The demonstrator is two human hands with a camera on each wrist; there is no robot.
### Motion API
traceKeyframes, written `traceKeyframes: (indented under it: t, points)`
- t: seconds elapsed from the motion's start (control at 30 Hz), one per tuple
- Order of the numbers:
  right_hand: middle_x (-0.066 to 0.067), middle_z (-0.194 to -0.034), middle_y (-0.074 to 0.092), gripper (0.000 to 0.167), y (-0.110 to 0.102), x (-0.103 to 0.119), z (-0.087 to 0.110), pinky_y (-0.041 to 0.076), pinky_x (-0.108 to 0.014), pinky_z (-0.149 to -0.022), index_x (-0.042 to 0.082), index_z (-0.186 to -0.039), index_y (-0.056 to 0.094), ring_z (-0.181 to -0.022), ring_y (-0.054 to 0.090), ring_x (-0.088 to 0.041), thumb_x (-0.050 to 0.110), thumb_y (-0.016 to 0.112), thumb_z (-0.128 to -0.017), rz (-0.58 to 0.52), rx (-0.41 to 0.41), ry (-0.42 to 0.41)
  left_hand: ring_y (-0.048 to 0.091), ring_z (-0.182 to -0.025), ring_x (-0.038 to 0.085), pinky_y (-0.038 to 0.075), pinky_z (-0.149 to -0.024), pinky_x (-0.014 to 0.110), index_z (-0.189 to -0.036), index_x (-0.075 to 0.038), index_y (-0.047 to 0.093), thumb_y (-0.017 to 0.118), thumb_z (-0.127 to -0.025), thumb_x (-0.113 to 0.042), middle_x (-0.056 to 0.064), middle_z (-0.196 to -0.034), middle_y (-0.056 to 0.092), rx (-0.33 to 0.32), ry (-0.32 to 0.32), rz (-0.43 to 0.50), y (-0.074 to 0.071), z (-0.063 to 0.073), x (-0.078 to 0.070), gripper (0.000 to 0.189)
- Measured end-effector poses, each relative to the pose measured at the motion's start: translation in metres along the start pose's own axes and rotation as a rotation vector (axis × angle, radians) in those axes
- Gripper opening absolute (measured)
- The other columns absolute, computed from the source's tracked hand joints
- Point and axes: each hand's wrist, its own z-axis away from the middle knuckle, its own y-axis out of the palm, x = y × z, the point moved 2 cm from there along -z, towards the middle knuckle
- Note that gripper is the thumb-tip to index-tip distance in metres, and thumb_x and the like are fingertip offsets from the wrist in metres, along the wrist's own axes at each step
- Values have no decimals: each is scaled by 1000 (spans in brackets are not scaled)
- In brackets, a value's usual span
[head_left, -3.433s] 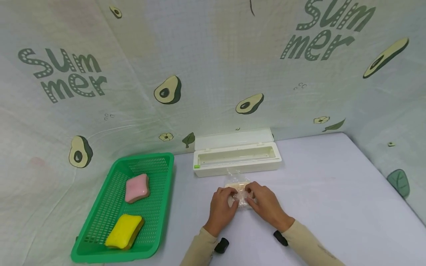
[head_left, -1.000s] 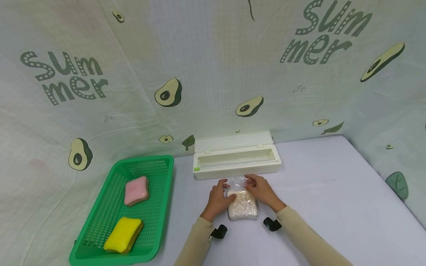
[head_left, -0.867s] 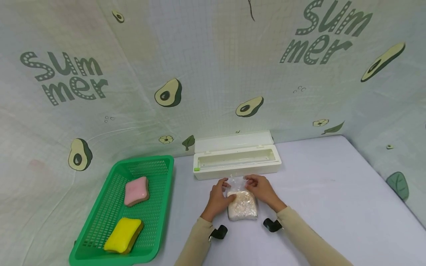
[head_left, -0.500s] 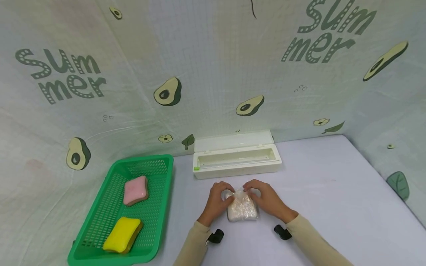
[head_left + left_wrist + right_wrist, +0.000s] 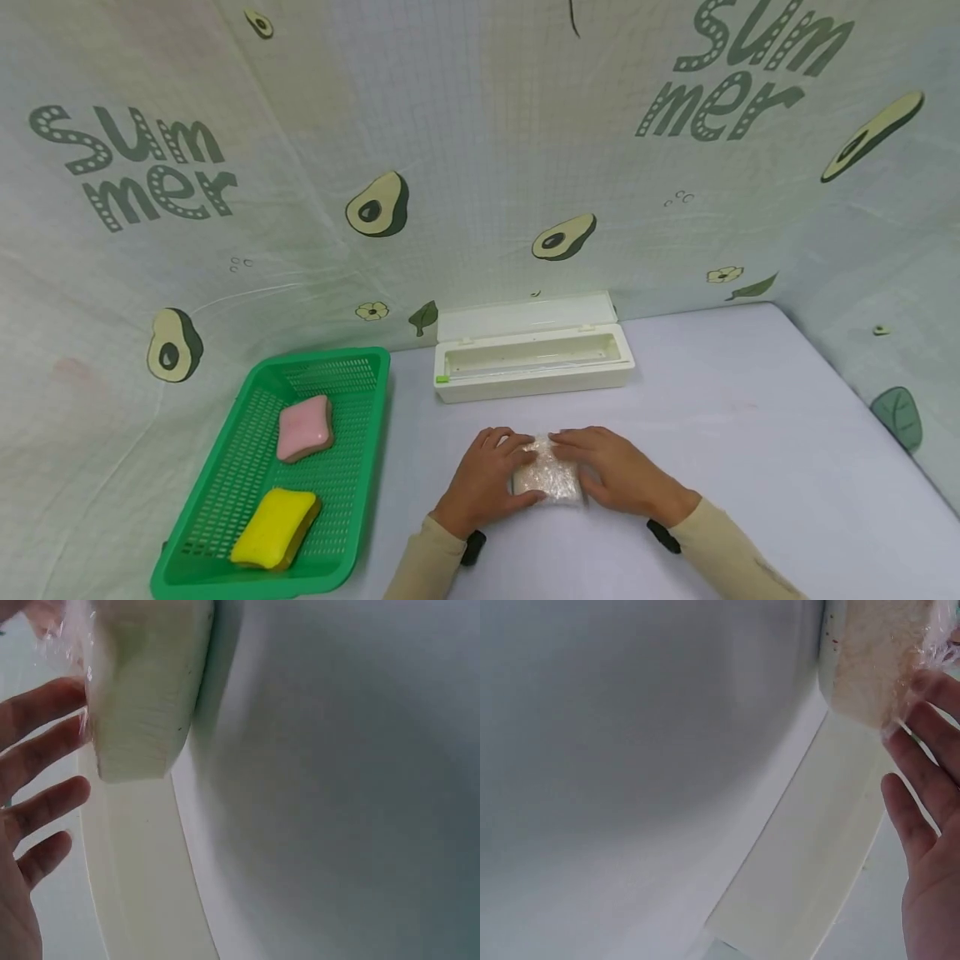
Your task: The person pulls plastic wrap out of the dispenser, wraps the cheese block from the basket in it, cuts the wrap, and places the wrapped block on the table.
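A pale, squarish block wrapped in shiny clear plastic film (image 5: 547, 475) lies on the table in the head view, between my two hands. My left hand (image 5: 483, 479) rests at its left side, fingers over the far part and thumb along the near edge. From the right, my right hand (image 5: 618, 468) reaches over the far right part, thumb by the right side. In the left wrist view, spread fingers (image 5: 49, 746) touch crinkled film along the block (image 5: 146, 697). Extended fingertips also press the film in the right wrist view, beside the tan face of the block (image 5: 874, 660).
Behind the block stands a long white cling film dispenser (image 5: 532, 385), its lid (image 5: 525, 315) raised. On the left, a green basket (image 5: 367, 467) holds a pink-topped block (image 5: 305, 427) and a yellow-topped block (image 5: 275, 527). A printed cloth hangs behind the white table (image 5: 735, 467).
The loose film at the far end has been folded down over the block. Both hands have come nearer and now lie flatter over its top and sides.
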Motion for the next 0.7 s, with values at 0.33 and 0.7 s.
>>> traceKeyframes:
  t: [0.33, 0.7]
  points:
    - [-10, -149, 62, 50, -2, 8, 3, 53, -46, -102, 1, -129, 74, -130, 62, -27, 13, 77, -80, 53, 82, -42, 58, -122, 14, 46, -109, 35, -127, -23, 77, 81, -87, -60, -9, -132, 68, 17, -4, -89, 6, 4, -7, 54]
    - [-9, -151, 61, 63, -3, 10, 6, 48, -49, -106, 7, -141, 67, -136, 60, -29, 13, 77, -79, 58, 131, -35, 60, -122, 16, 47, -106, 37, -134, -32, 74, 76, -95, -54, -6, -133, 69, 13, 47, -160, 7, 9, -14, 46]
